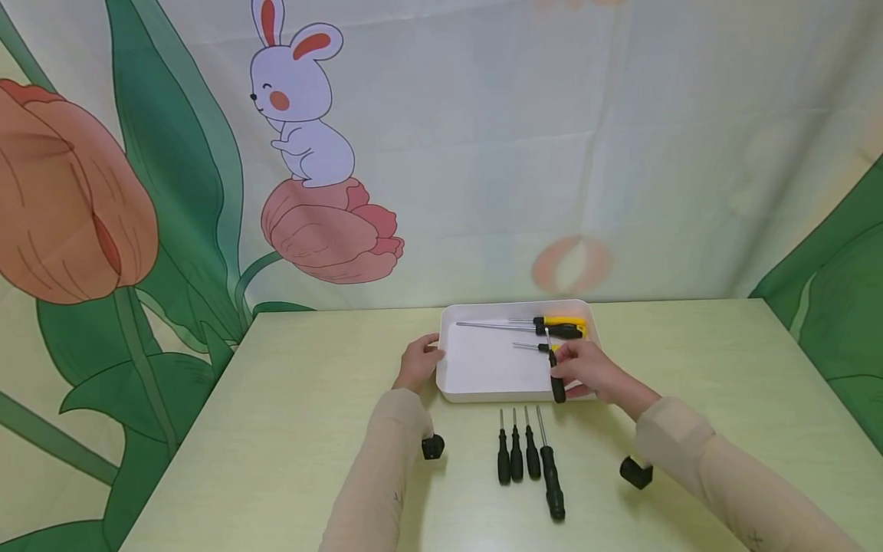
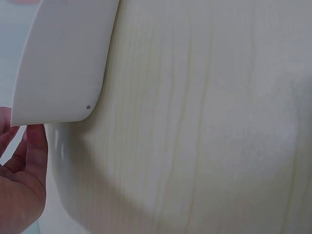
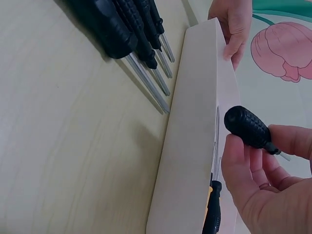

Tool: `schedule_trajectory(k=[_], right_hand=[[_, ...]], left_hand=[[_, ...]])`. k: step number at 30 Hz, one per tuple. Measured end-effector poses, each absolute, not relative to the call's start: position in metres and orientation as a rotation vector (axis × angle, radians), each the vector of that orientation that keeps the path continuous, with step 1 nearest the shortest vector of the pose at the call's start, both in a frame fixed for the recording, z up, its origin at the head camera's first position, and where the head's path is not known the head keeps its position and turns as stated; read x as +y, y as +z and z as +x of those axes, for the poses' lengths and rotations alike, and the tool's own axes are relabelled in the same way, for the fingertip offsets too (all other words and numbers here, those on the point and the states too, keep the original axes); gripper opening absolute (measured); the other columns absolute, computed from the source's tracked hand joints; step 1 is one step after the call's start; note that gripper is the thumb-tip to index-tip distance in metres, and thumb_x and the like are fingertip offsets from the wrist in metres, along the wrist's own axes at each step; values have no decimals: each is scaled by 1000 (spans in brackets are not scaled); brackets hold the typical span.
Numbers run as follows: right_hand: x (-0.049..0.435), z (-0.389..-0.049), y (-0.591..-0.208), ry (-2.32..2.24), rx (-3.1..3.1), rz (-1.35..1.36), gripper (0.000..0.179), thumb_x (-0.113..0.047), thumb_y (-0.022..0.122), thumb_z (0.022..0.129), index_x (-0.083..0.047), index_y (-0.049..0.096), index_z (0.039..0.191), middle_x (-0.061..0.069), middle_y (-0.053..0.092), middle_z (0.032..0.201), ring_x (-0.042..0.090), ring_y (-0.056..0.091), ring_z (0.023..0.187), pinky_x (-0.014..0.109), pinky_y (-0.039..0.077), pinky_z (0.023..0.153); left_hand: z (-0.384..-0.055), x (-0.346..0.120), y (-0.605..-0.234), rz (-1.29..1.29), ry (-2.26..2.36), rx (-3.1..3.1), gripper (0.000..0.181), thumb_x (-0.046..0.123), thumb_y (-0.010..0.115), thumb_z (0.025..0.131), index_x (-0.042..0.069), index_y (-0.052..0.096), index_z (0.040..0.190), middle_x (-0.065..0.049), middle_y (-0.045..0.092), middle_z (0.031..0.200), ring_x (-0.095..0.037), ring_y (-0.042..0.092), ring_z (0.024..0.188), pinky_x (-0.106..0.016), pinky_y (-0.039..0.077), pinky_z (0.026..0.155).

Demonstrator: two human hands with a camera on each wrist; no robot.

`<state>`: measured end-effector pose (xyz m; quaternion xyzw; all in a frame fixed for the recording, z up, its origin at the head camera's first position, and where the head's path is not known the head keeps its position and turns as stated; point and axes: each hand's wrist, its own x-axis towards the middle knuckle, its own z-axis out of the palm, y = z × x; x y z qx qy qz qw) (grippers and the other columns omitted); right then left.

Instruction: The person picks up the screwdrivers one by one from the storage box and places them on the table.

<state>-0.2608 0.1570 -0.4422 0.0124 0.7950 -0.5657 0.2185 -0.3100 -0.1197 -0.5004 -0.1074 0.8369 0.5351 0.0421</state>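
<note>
My right hand (image 1: 586, 368) holds a small black-handled screwdriver (image 1: 556, 379) above the tray's near right part, its shaft pointing away from me. In the right wrist view its handle (image 3: 248, 127) sits between thumb and fingers. My left hand (image 1: 417, 362) grips the left end wall of the white tray (image 1: 476, 397); the left wrist view shows its fingers at the tray's corner. Inside the tray lie a yellow-handled screwdriver (image 1: 562, 321), a long black-and-yellow one (image 1: 562, 331) and a small one (image 1: 531, 347) partly hidden by my right hand.
In front of the tray, several black screwdrivers lie side by side, tips toward it; the rightmost screwdriver (image 1: 552, 483) is the largest. All rest on the pale wooden table (image 1: 290, 429). Behind stands a printed curtain (image 1: 469, 192) with a rabbit and tulips.
</note>
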Motion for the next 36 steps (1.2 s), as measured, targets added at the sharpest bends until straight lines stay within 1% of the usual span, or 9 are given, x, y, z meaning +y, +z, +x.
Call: schedule_trajectory(k=[7,14,19,30,36], right_hand=[[157,-256,-445,-1570,2110,104,21,-2,53,82,4,45,101,6,51,83,15,55,67,33,53,60],[158,-251,-449,-1543,2089,110,18,-2,54,82,3,45,96,7,51,82,17,54,66,35,54,61],[159,-247,-450,-1527,2077,117,19,-3,55,82,3,45,97,7,52,81,17,55,65,36,54,62],[160,-238,-450,-1463,2044,144,17,-3,55,82,0,45,95,5,52,81,16,53,68,34,54,62],[162,-234,-454,-1467,2035,142,16,-3,56,82,-1,45,93,5,52,79,16,53,67,35,54,62]], left_hand=[[-311,-119,-502,-328,1634,2570,38,8,52,84,6,52,122,-18,59,110,-27,57,98,-34,48,82],[-311,-119,-501,-335,1637,2570,37,8,52,84,6,52,122,-18,59,110,-27,57,99,-34,48,82],[-311,-119,-500,-336,1634,2568,38,8,52,84,6,52,122,-18,59,110,-26,56,98,-34,48,83],[-310,-119,-501,-339,1640,2567,37,9,52,84,6,52,122,-17,58,111,-27,56,100,-34,47,84],[-310,-119,-500,-337,1635,2576,37,9,52,85,6,52,122,-18,58,111,-27,55,101,-35,47,85]])
